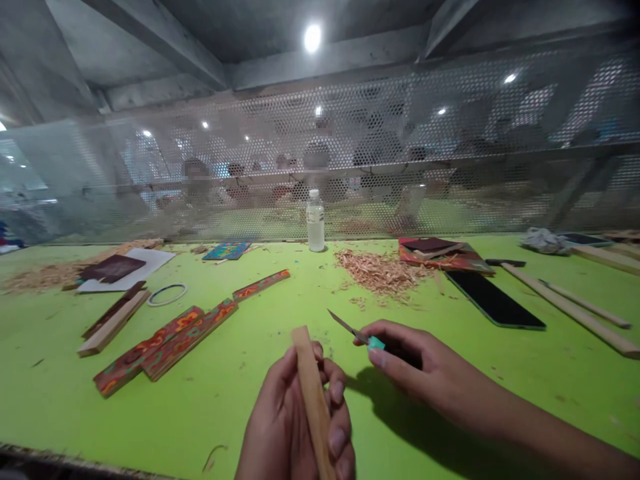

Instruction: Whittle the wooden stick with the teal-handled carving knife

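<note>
Nearest on the green surface (190, 433), the left hand (273, 417) is palm up, its grip closed around a plain wooden strip (311, 393) whose upper end points away from the person. To its right, the right hand (425, 357) grips a small knife (353, 329) between thumb and fingers, its blade aimed towards the strip but apart from it, so no cut is being made at this instant. The strip looks already straight-sided and fairly smooth, its visible end blunt and without a point or notch; its lower part is hidden by the hand and the picture's edge, so how much shaping remains cannot be told. Further out, painted strips (187, 341) lie to the left near a bare wooden piece (115, 323) and a ring (170, 287), while a phone (495, 299) and long thin sticks (570, 310) lie to the right. Beyond the hands, a heap of shavings (383, 273) suggests a good deal of carving already done, though not from which piece. A bottle (315, 227) stands upright before the mesh panel (250, 143).
</note>
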A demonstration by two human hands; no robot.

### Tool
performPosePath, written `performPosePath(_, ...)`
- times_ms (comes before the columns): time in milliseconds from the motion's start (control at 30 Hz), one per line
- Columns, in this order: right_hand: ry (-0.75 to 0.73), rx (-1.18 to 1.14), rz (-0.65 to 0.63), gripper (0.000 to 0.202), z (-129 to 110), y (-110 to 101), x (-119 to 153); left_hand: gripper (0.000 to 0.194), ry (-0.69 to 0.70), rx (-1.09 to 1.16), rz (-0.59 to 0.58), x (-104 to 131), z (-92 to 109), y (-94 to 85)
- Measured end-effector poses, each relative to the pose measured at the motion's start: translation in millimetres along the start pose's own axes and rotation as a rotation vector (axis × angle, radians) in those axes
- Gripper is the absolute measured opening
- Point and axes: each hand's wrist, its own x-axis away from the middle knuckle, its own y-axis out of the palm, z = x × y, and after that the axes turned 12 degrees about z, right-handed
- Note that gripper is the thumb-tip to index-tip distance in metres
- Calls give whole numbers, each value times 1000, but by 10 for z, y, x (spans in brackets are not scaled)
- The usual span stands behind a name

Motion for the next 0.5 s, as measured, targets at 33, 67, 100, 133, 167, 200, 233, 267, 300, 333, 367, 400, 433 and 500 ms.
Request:
performPosePath(33, 3, 9, 0, 41, -1, -1, -3, 22, 17, 5, 39, -5, -14, -15)
performPosePath(67, 2, 14, 2, 41, -2, -2, -6, 21, 36, 0, 90, -13, -34, -32)
performPosePath(100, -2, 15, 5, 41, -4, -2, -10, 21, 88, -1, 144, -22, -56, -47)
performPosePath(133, -6, 14, 8, 40, -7, -2, -14, 23, 149, -11, 183, -31, -79, -58)
performPosePath(167, -13, 9, 11, 39, -12, -1, -18, 25, 188, -45, 206, -37, -99, -62)
performPosePath(200, -18, 4, 13, 39, -18, 1, -22, 26, 228, -89, 222, -38, -115, -57)
performPosePath(233, -17, 0, 14, 39, -25, 2, -25, 29, 271, -149, 237, -33, -126, -43)
performPosePath(267, -10, -2, 12, 39, -33, 4, -27, 31, 320, -221, 258, -23, -134, -21)
performPosePath(300, -2, -2, 7, 39, -41, 4, -28, 34, 375, -295, 284, -7, -139, 7)
performPosePath(333, 4, 0, 1, 39, -48, 4, -28, 37, 428, -364, 314, 11, -142, 39)
performPosePath(367, 8, 4, -3, 38, -52, 3, -27, 41, 472, -419, 346, 31, -144, 73)
performPosePath(400, 9, 7, -6, 37, -53, 1, -25, 44, 497, -454, 373, 50, -145, 104)
performPosePath(433, 6, 8, -7, 36, -49, 0, -23, 47, 507, -469, 398, 67, -146, 133)
performPosePath(500, -9, -1, -6, 34, -33, 0, -17, 49, 494, -463, 436, 92, -148, 175)
